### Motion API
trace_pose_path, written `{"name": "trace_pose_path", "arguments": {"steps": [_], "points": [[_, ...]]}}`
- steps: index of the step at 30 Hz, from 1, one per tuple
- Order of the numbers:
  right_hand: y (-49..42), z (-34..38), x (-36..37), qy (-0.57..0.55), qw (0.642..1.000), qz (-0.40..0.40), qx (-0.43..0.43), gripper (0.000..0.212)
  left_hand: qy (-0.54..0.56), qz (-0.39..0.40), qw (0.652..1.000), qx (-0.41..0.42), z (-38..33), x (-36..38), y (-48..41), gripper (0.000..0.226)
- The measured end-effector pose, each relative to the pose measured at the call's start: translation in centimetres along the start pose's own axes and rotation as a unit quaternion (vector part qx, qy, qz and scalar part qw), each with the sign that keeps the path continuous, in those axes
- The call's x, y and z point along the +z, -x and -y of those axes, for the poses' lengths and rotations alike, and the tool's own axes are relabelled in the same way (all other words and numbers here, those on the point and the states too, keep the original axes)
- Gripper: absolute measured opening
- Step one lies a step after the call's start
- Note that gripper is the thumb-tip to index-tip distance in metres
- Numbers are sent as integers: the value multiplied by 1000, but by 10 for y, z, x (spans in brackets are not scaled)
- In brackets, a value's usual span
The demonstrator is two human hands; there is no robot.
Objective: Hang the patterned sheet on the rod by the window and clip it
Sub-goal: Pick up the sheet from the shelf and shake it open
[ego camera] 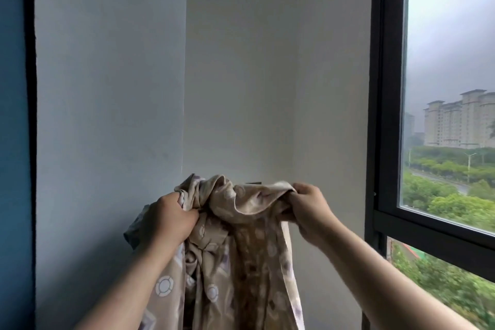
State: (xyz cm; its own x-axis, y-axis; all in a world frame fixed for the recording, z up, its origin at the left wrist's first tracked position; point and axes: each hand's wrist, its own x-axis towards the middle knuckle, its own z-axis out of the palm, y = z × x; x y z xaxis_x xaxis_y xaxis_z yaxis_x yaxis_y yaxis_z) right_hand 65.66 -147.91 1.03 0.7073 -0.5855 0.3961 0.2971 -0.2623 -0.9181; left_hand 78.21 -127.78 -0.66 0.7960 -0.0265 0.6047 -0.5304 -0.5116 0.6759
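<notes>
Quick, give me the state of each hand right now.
Left hand: closed, gripping a bunch of the patterned sheet.
Right hand: closed, pinching the sheet's upper edge.

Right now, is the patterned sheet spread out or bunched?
Bunched: left hand and right hand grip the sheet at its gathered top; folds hang below.

Sheet (241, 244) between left hand (171, 217) and right hand (308, 209); window (450, 88) right; wall (241, 75) behind

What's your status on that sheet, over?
Left hand, right hand both holding patterned sheet, bunched, raised. Not seen hung or clipped. Window at right, nothing blocking.
</notes>
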Motion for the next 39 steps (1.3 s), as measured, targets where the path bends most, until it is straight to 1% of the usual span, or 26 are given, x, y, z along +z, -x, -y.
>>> {"name": "trace_pose_path", "arguments": {"steps": [3,5,8,11,13,14,15,17,18,19,20,21,22,23,24,25,26,27,28,29,30,33,34,36,38,39], "points": [[-29,65,7,-86,995,-11,-42,26,4,6,1000,9,-3,-1,11,16],[-39,87,13,-106,992,-7,-63,22,20,-12,1000,13,-2,0,12,15],[-46,86,26,-45,996,27,-69,18,96,-52,994,-13,2,-2,2,22],[-39,58,31,23,995,85,-51,12,224,-48,973,-33,1,-8,-8,24],[-33,42,21,8,987,159,34,12,302,-28,950,-67,0,-16,-14,28],[-29,35,12,15,969,227,94,14,339,-16,937,-86,1,-19,-18,30],[-25,29,2,35,939,309,150,21,371,-6,922,-105,2,-23,-20,32],[-16,16,-15,47,867,468,164,53,408,3,906,-117,1,-28,-22,36],[-13,9,-17,7,849,507,146,66,402,5,909,-109,-3,-28,-20,34],[-7,2,-11,-30,854,506,117,74,385,7,917,-101,-8,-26,-17,30],[1,-6,0,-50,871,482,80,79,374,12,923,-88,-13,-23,-13,26],[9,-13,14,-47,892,447,42,82,379,22,922,-77,-17,-19,-9,22],[17,-22,30,-16,923,386,4,82,392,38,916,-70,-24,-17,-4,19],[24,-29,42,9,951,308,-30,78,405,58,911,-59,-27,-14,-2,18],[26,-38,48,25,969,241,-45,67,410,82,908,-38,-29,-13,-1,17],[28,-41,50,30,978,203,-41,48,405,114,907,-12,-29,-14,-1,18],[26,-45,44,21,982,188,-19,29,404,145,903,12,-25,-16,-2,24],[24,-44,37,0,983,183,10,18,411,168,896,24,-19,-19,-4,35],[21,-39,25,-35,984,171,36,14,428,176,886,21,-11,-22,-8,43],[16,-35,11,-74,985,147,56,15,448,164,879,13,-3,-26,-12,44],[9,-29,-1,-105,986,107,74,20,462,136,877,1,8,-29,-18,38],[-13,-26,-27,-154,979,-25,134,32,486,25,871,-65,31,-39,-32,6],[-14,-26,-29,-181,969,-48,159,33,499,0,862,-91,37,-40,-35,6],[-10,-30,-24,-223,954,-45,195,39,535,0,835,-131,39,-41,-36,15],[4,-33,-12,-229,950,-1,212,41,559,41,814,-153,30,-34,-27,28],[15,-34,-3,-240,947,41,208,40,570,71,803,-158,22,-28,-19,29]]}}
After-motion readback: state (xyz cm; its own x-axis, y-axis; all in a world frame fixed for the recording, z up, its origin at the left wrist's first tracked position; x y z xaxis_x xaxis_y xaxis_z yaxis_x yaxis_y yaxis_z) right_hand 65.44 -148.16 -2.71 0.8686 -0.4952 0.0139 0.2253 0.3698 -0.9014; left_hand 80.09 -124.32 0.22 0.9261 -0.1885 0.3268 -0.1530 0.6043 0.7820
